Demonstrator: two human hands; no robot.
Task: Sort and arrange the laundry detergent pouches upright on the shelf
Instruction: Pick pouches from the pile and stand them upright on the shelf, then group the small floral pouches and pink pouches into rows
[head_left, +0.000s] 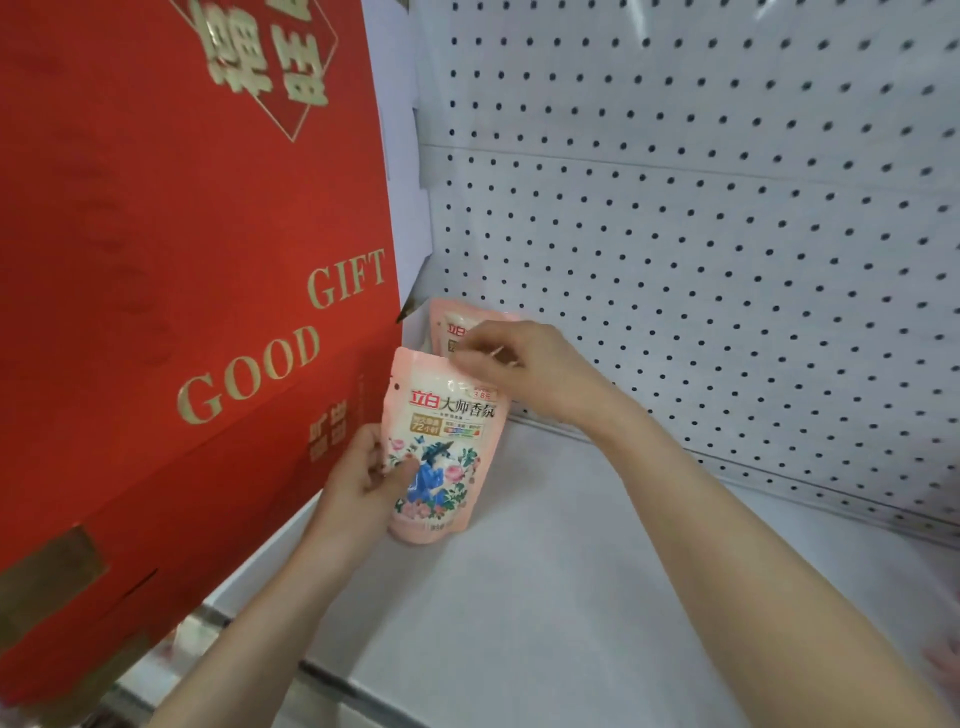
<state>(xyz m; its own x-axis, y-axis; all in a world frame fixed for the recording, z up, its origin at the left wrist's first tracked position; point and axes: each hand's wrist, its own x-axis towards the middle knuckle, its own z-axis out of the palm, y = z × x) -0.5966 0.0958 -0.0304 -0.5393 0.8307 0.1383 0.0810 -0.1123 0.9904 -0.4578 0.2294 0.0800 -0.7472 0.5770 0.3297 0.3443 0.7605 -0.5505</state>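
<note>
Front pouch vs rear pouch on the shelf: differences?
The front pouch is held by both hands, left hand low on its side, right hand at its top; the rear pouch is unheld. The front pouch shows its whole face; the rear pouch is mostly hidden. Both are pink, upright, same red logo.

You've got two pink detergent pouches going here, same design from what shows. The front pouch (441, 447) stands upright on the white shelf (519, 597), base down, label facing you: red and black Chinese lettering up top, a figure in blue with a hat, roses and butterflies around it. It's pinched at the top edge and its left side. The back pouch (457, 325) stands right behind it near the corner, mostly hidden, only its top showing.
</note>
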